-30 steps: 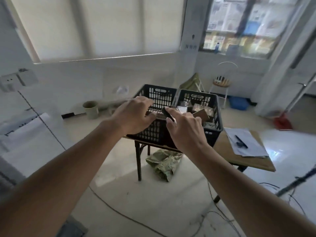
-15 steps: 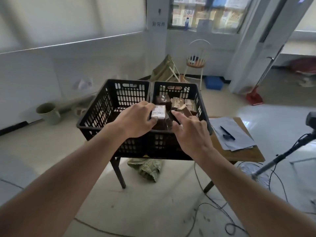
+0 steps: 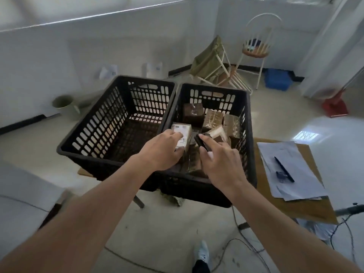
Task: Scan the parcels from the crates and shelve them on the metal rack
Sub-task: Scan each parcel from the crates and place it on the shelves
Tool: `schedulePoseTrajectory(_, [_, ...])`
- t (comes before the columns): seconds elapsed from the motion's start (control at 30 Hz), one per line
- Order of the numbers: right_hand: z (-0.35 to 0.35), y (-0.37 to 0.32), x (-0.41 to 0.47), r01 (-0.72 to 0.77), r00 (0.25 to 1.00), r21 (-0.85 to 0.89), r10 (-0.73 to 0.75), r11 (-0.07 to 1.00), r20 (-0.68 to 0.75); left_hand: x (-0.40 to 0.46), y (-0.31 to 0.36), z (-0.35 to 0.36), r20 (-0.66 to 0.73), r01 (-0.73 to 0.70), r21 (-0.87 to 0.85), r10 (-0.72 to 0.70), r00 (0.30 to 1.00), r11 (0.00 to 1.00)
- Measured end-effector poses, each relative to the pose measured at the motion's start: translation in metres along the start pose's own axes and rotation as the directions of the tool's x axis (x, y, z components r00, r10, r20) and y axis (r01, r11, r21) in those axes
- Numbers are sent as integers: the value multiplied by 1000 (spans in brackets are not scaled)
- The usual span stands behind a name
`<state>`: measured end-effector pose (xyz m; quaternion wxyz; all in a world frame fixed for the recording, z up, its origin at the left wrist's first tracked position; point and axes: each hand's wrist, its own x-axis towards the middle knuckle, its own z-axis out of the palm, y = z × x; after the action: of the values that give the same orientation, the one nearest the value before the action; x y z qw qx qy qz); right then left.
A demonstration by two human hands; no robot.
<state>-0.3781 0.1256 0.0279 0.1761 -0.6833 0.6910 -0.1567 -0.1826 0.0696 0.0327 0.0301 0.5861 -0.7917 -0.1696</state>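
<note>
Left hand (image 3: pixel 160 152) has its fingers curled round a white-labelled parcel (image 3: pixel 182 137) inside the right crate (image 3: pixel 249 134). Right hand (image 3: pixel 220 163) grips a small black scanner (image 3: pixel 201 142) just beside it, more parcels (image 3: pixel 213 120) behind; the left crate (image 3: pixel 94 131) sits alongside.

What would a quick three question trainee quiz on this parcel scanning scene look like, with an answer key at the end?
1. True or false: the left crate holds most of the parcels.
2. Which hand grips the white-labelled parcel? A) left hand B) right hand C) neither
3. Fill in: the right hand holds a small black ____ over the right crate.

Key
1. False. The left crate looks empty; the brown parcels lie in the right crate.
2. A.
3. Scanner, judging by the task; its detail is hard to make out.
</note>
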Motion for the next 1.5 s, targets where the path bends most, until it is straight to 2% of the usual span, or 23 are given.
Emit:
schedulePoseTrajectory(0.17, [8,16,37,95,995,48,-94,994,-19,34,7,24,75,129,5,-129,989,992])
schedulePoseTrajectory(0.3, [12,27,54,80,996,58,-82,995,38,52,6,36,128,206,30,-208,970,978])
schedulePoseTrajectory(0.5, [19,34,70,64,995,70,-69,995,70,67,2,48,81,201,95,-209,974,975])
schedulePoseTrajectory(0.6, [19,31,71,53,996,60,-57,997,67,74,-2,49,33,232,-4,-231,972,973])
schedulePoseTrajectory(0.7, [16,31,75,49,997,29,-51,998,64,81,-2,51,-30,278,-185,-288,957,943])
schedulePoseTrajectory(0.8, [12,33,76,31,999,14,-31,999,42,87,2,53,-10,343,-329,-366,930,880])
schedulePoseTrajectory(0.87, [9,34,77,19,999,8,-20,1000,35,91,1,57,27,387,-287,-396,918,877])
schedulePoseTrajectory(0.97, [6,36,78,9,1000,4,-9,1000,30,95,1,61,74,375,-141,-368,927,916])
schedulePoseTrajectory(1.03, [5,36,77,3,1000,7,-3,1000,26,95,1,62,120,370,-124,-356,927,921])
schedulePoseTrajectory(1.13, [3,35,75,-7,1000,8,6,1000,27,93,0,62,205,359,-207,-318,926,910])
schedulePoseTrajectory(1.2, [3,34,75,-5,1000,9,5,1000,30,92,-2,60,210,365,-237,-319,924,901])
schedulePoseTrajectory(1.37, [-2,34,74,3,999,34,-4,999,33,89,1,56,169,406,-344,-369,914,847])
schedulePoseTrajectory(1.5, [-12,32,73,51,999,80,-51,996,3,85,3,47,68,347,-502,-364,929,792])
